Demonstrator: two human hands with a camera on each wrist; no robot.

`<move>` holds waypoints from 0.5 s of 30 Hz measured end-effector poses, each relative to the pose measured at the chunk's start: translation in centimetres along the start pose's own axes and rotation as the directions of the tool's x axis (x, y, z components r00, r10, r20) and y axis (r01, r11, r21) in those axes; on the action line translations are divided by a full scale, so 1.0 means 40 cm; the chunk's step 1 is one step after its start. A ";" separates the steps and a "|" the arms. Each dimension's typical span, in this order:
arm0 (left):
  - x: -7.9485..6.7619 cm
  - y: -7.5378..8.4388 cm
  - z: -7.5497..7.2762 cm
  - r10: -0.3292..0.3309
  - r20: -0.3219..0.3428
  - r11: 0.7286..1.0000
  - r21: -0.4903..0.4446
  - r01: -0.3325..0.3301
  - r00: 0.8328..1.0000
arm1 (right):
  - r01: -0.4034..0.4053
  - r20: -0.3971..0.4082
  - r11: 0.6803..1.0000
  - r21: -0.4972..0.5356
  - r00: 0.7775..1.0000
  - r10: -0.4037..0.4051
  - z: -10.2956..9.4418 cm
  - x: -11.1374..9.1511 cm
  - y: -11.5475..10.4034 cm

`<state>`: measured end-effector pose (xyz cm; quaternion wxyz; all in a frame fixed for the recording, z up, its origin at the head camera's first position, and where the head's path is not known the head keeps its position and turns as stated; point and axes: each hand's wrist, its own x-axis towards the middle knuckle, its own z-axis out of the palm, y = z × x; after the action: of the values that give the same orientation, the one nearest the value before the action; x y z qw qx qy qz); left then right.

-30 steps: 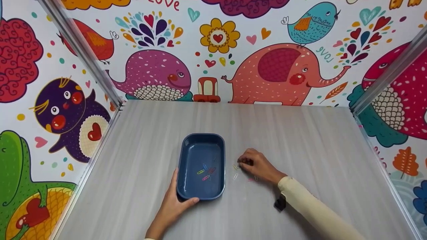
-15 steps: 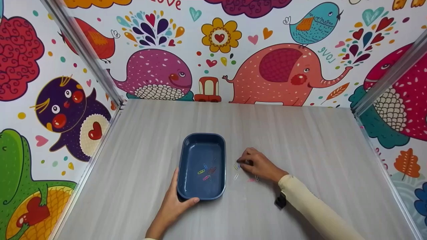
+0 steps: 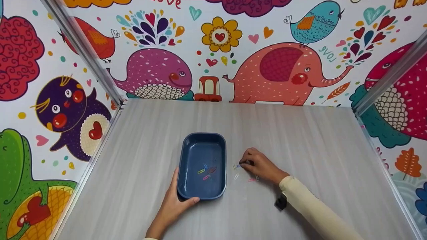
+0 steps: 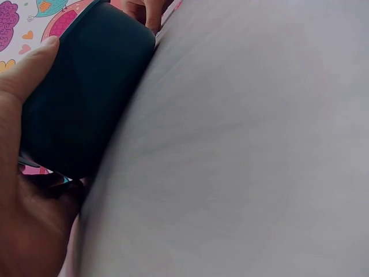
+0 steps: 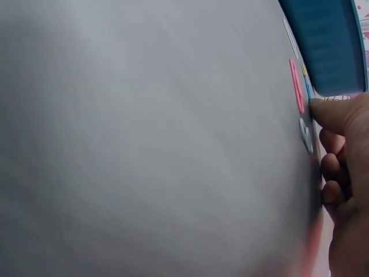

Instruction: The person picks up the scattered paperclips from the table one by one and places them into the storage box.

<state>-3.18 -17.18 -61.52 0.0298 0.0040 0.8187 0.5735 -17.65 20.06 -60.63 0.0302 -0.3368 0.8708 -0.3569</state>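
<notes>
A blue rectangular tray (image 3: 202,193) stands mid-table in the head view with several coloured paper clips (image 3: 206,171) on its floor. My left hand (image 3: 171,205) grips its near left corner, thumb on the near wall and fingers along the left side. To the right of the tray, my right hand (image 3: 260,165) is down at the table and pinches a blue paper clip (image 5: 308,86) between thumb and fingertips. Beside those fingertips lies a yellow clip (image 3: 234,167). Nearer to me are a white clip (image 3: 236,176), a pink clip (image 3: 251,180) and another pale clip (image 5: 305,135).
The table (image 3: 150,133) has a light wood grain. Walls with cartoon animals (image 3: 273,76) and metal corner posts (image 3: 96,63) enclose it at the back and sides. A small black device (image 3: 281,201) sits under my right wrist.
My right fingertips have shifted slightly at the same spot, and the blue clip shows more clearly at them. The left hand and the tray stay in place.
</notes>
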 end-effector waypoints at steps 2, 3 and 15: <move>0.000 0.000 0.001 -0.003 -0.002 1.000 -0.001 0.002 1.000 | 0.000 -0.002 1.000 -0.003 1.000 0.000 0.001 0.000 -0.002; -0.001 0.000 0.001 -0.002 -0.003 1.000 -0.001 0.002 1.000 | -0.004 0.002 1.000 -0.004 1.000 0.004 0.001 -0.001 -0.004; -0.001 0.002 0.002 0.001 -0.003 1.000 0.005 -0.001 1.000 | -0.007 0.002 0.998 -0.055 1.000 0.007 0.005 -0.005 -0.004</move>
<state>-3.15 -17.07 -61.45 0.0281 0.0037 0.8202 0.5714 -17.34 19.99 -60.74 0.0231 -0.3350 0.8813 -0.3326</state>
